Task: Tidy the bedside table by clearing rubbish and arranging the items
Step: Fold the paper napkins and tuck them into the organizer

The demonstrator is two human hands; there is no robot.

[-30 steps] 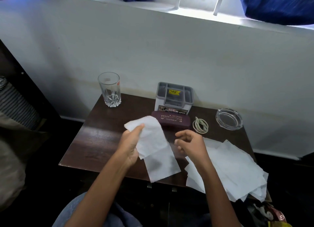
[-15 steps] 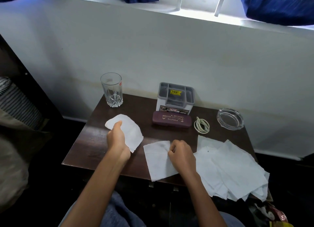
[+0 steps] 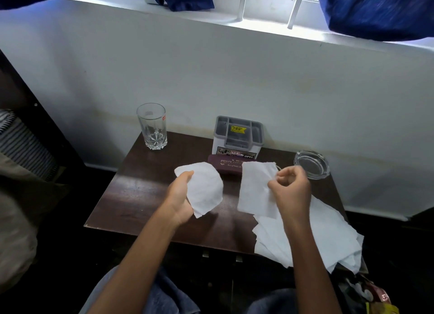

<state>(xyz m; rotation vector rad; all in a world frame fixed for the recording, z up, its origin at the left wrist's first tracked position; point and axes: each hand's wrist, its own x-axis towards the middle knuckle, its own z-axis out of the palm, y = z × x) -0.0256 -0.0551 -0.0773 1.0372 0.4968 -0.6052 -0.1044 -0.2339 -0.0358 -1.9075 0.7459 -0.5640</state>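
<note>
Above the dark wooden bedside table, my left hand grips a white paper piece with a rounded edge. A second, longer white paper sheet hangs from the pinched fingers of my right hand, lifted off the tabletop. Both pieces hang in the air, apart from each other, in front of a maroon spectacle case. A heap of several white paper sheets covers the table's front right corner and overhangs its edge.
A clear drinking glass stands at the back left. A grey and white organiser box sits at the back middle, a glass ashtray at the back right. A white wall rises behind; a colourful bag lies at the lower right.
My right hand picked the flat sheet up off the table and raised it. My left hand lifted its piece and moved it right, toward the middle.
</note>
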